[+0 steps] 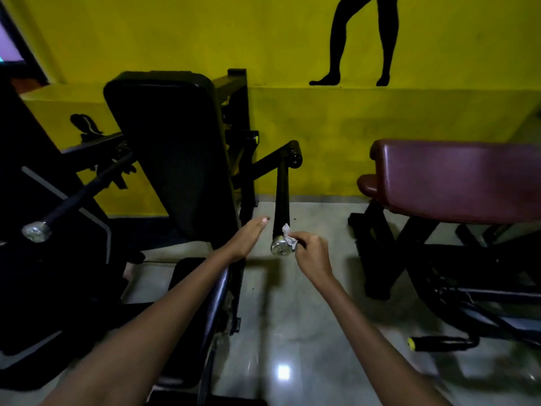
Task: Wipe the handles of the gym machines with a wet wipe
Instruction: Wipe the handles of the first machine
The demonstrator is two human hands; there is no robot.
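My right hand (pixel 311 252) pinches the wet wipe (pixel 288 237), a small crumpled white scrap, between thumb and curled fingers, and holds it against the right side of the handle (pixel 281 200) just above its silver end cap (pixel 280 249). The wipe touches the black grip right where the rubber meets the metal. The handle is a long black bar hanging down toward me from a pivot on the machine's arm, and the cap points almost at the camera.

My left hand (pixel 248 237) is out flat, fingers straight and together, thumb side up, holding nothing. It sits just left of the handle, near it but apart; there is a sliver of floor between my fingertips and the bar.

To the left stands the machine's black back pad (pixel 172 148), upright and tilted slightly. Further left, a second handle (pixel 76 197) slants down to its own silver cap, well apart from both my hands. On the right sits a maroon padded bench (pixel 456 177) on a black frame. Behind everything is the yellow wall (pixel 336 121), with a black silhouette of legs (pixel 363 39) painted high up. Underfoot, the pale glossy floor (pixel 292 332) throws back a bright square of light.
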